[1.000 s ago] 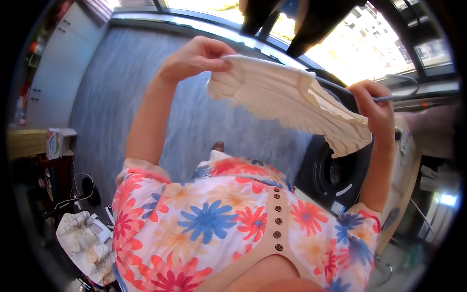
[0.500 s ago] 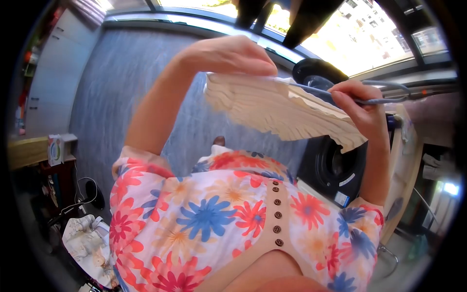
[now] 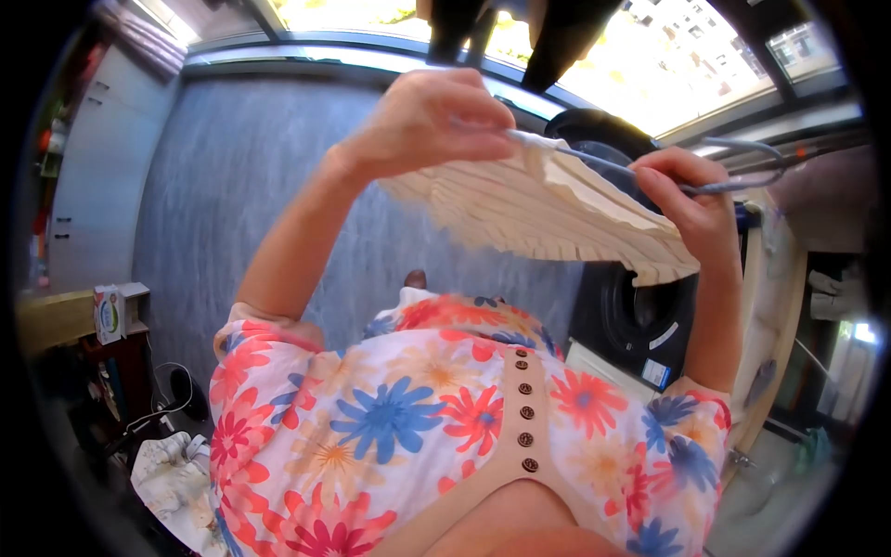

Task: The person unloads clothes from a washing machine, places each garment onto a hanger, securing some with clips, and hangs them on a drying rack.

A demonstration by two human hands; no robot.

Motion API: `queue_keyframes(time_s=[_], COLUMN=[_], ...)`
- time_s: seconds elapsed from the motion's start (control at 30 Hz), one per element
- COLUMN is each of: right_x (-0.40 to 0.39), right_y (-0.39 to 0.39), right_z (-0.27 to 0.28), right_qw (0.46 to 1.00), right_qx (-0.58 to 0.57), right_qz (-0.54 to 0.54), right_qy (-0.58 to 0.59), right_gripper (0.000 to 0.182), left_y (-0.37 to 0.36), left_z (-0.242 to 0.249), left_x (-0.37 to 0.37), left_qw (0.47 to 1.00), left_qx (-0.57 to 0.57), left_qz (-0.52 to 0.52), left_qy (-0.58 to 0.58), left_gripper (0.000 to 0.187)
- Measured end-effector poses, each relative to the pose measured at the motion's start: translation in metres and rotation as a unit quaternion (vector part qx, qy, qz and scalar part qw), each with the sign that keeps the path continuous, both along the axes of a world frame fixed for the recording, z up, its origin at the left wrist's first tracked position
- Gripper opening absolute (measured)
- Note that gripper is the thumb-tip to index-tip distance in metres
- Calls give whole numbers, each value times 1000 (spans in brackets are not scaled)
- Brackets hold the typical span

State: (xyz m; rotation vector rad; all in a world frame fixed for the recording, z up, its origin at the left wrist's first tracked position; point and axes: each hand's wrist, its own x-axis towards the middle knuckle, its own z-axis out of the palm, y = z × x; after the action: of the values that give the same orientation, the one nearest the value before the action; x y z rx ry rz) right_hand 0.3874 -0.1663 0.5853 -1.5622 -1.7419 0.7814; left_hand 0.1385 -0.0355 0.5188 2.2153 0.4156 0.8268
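Note:
A cream ribbed garment hangs spread between my hands, its upper edge lying along a grey-blue clothes hanger. My right hand is closed around the hanger near its hook end, which points off to the right. My left hand is closed at the other end, with fingers pinching the garment's top edge and the hanger bar. Part of the bar is hidden by the cloth and my left fingers. The garment's lower edge hangs loose and blurs slightly on the left.
Below the garment on the right stands a black front-loading washing machine. Behind it, near the windows, is a dark round object. A white cabinet lines the left wall. Dark hanging clothes show at the top.
My left hand has turned and shifted a little, now gripping at the hanger bar. The garment's left part has been drawn along and swings; my right hand stays nearly in place.

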Motion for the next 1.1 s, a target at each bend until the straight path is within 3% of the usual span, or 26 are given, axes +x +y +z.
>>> queue_keyframes(time_s=[0.03, 0.17, 0.37, 0.6, 0.63, 0.7, 0.77, 0.83, 0.9, 1.03, 1.1], right_x=[0, 5, 12, 13, 16, 20, 32, 68, 70, 88, 91], right_y=[-1, -8, -3, 15, 19, 26, 35, 26, 30, 39, 42], right_z=[4, 18, 18, 21, 19, 27, 34, 47, 62, 84, 89], right_qw=[1000, 998, 999, 998, 996, 989, 981, 988, 983, 988, 988], right_qx=[6, -11, 0, 0, 9, 30, 62, 95, 113, 54, 69], right_qz=[-13, -46, -17, -29, -19, -9, 34, 3, -58, -35, -54], right_qy=[1, 29, 27, 64, 86, 142, 182, 123, 131, 140, 131], right_gripper=[11, 11, 14, 12, 12, 16, 19, 25, 27, 28, 31], left_y=[8, 36, 44, 50, 53, 54, 67, 63, 65, 62, 65], left_z=[3, -3, -12, -15, -18, -32, -78, -108, -124, -101, -100], left_x=[-10, -42, -50, -63, -68, -78, -95, -87, -101, -119, -123], left_qw=[1000, 964, 958, 965, 953, 930, 944, 937, 908, 884, 887], left_qx=[-16, -264, -277, -239, -282, -359, -326, -331, -389, -435, -424], left_qz=[-6, -30, -73, -21, -34, -35, 14, 71, 140, 109, 109], left_qy=[-3, -14, 3, -104, -102, -70, 35, 84, 69, -132, -147], left_gripper=[15, 24, 26, 27, 29, 31, 29, 26, 23, 26, 30])
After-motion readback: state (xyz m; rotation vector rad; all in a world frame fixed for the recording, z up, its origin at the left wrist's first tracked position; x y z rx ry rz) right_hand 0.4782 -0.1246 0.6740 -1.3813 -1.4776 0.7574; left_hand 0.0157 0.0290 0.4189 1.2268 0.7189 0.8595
